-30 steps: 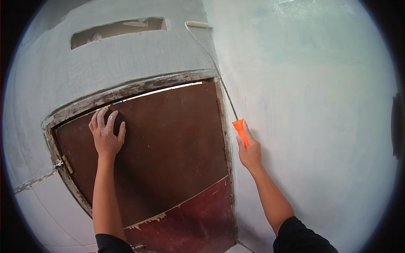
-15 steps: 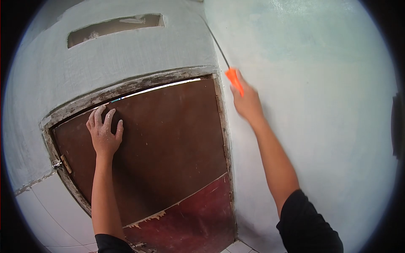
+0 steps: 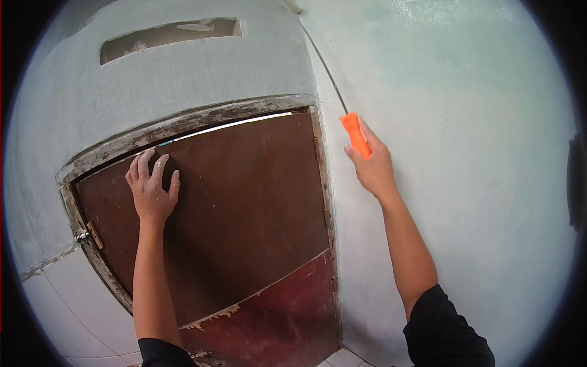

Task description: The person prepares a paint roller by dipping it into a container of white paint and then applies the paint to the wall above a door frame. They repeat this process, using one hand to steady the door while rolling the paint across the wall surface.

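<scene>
A: What's in the right hand (image 3: 374, 165)?
B: It's closed around an orange handle (image 3: 356, 136), plain orange where it shows. A thin metal rod (image 3: 330, 73) runs up from it, leaning left.
A: And the roller (image 3: 292, 6) itself?
B: At the rod's far end, near the corner between the two walls. The view's top edge cuts it off, so I can't tell whether it touches.
A: The left hand (image 3: 151, 189)?
B: Empty-palmed, fingers spread and bent at the top edge of the brown door (image 3: 244, 214), with pale specks on them.
A: What's around that?
B: A worn wooden frame (image 3: 202, 122), a latch (image 3: 81, 235) on its left side, and a dark red panel (image 3: 281, 312) below.
A: Further out?
B: A slot (image 3: 171, 41) in the grey wall (image 3: 183, 79) above, and a pale greenish wall (image 3: 465, 183) to the right.
</scene>
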`<action>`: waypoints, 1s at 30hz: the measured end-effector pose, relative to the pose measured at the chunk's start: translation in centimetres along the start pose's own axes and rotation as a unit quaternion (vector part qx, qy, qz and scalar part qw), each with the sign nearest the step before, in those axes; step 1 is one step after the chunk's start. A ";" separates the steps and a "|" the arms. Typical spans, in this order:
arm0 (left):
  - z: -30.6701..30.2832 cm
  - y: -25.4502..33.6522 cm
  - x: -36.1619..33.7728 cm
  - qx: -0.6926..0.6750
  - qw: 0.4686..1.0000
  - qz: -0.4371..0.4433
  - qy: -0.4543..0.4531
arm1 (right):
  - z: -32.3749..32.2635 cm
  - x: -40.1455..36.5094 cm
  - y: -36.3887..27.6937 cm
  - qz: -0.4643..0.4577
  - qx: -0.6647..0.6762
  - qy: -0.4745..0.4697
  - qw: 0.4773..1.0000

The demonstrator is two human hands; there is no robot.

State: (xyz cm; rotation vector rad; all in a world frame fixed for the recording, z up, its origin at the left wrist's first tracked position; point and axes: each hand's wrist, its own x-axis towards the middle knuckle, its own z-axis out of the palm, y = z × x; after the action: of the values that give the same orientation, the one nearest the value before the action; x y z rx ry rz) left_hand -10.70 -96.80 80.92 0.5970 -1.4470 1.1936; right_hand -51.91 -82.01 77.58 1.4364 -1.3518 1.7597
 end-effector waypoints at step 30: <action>0.0 0.2 0.1 0.007 1.000 0.003 -0.003 | -2.5 -7.2 3.2 0.338 0.449 -0.238 0.792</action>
State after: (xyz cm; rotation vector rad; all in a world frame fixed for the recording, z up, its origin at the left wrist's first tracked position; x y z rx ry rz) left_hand -10.91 -96.64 80.96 0.6072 -1.4474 1.2075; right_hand -53.37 -79.50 69.84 2.1725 -1.4342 2.9241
